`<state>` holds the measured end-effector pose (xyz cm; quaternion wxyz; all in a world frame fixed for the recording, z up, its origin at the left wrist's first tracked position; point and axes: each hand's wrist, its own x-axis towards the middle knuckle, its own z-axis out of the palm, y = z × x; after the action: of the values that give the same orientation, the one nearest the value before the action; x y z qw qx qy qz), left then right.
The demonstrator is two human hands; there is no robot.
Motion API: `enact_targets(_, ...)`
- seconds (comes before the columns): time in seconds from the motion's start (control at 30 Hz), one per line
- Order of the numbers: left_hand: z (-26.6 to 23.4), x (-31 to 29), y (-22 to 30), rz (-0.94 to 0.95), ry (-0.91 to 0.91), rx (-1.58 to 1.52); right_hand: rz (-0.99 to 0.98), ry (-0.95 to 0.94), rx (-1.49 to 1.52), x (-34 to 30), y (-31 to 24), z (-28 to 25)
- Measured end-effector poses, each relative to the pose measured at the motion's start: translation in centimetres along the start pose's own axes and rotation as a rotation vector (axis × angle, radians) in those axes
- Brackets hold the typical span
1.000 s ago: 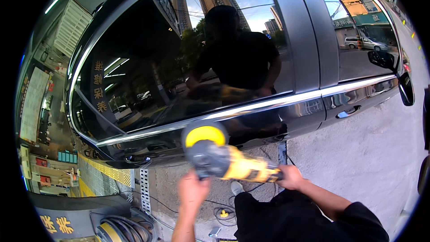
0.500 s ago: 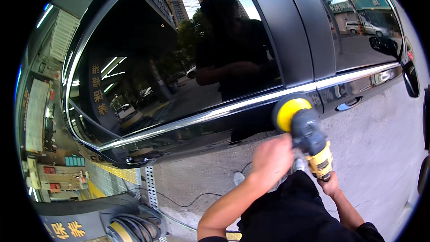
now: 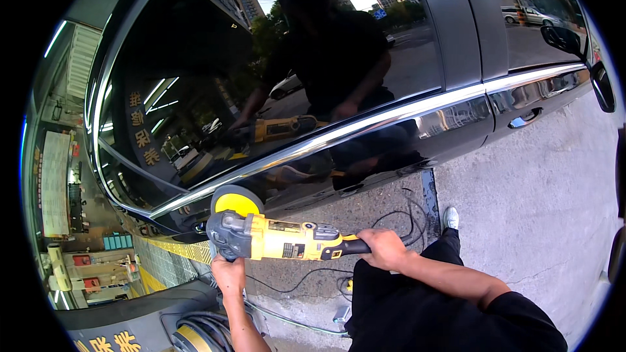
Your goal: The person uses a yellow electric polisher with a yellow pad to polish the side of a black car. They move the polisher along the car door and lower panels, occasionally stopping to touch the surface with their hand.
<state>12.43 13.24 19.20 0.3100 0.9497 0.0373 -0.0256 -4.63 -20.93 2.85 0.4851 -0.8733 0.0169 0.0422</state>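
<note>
Both my hands are on a yellow and black polisher (image 3: 287, 238), which lies sideways along a black car's rear door (image 3: 456, 121). My left hand (image 3: 228, 276) is closed at the polisher's head end, on a grip mostly hidden by the fingers. Around the black rear handle wraps my right hand (image 3: 385, 249). The polisher's round pad (image 3: 236, 205), with a yellow face and dark rim, is at the door's rear end, just under the chrome strip (image 3: 365, 126). Whether it touches the paint I cannot tell.
A black cable (image 3: 287, 289) trails over the concrete below the door. At the lower left stands a hose reel (image 3: 195, 337). The front door's handle (image 3: 525, 118) and side mirror (image 3: 602, 86) stick out on the right. Workshop shelves (image 3: 98, 270) line the far left.
The polisher has moved left along the door and swung from roughly upright to lying sideways. Both hands have moved left with it. The view has shifted slightly.
</note>
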Motion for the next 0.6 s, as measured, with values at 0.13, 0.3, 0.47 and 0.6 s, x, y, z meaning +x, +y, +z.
enact_targets(0.13, 4.9, -2.5, 8.9, 0.142, -0.105, 0.167, 0.169, 0.070, -0.036, -4.4, 3.1, -4.4)
enact_targets(0.3, 16.5, -7.0, 25.9, 0.442, -0.480, 0.381, 0.496, 0.280, 0.179, -15.9, 13.0, -13.7)
enact_targets(0.47, 27.9, -12.2, 38.0, 0.755, -0.584, 0.000, 0.660, 0.571, 0.249, -24.6, 19.6, -21.3)
enact_targets(0.6, 29.2, -12.7, 40.2, 0.896, -0.480, 0.034, 0.799, 0.577, 0.325, -25.8, 20.5, -21.1)
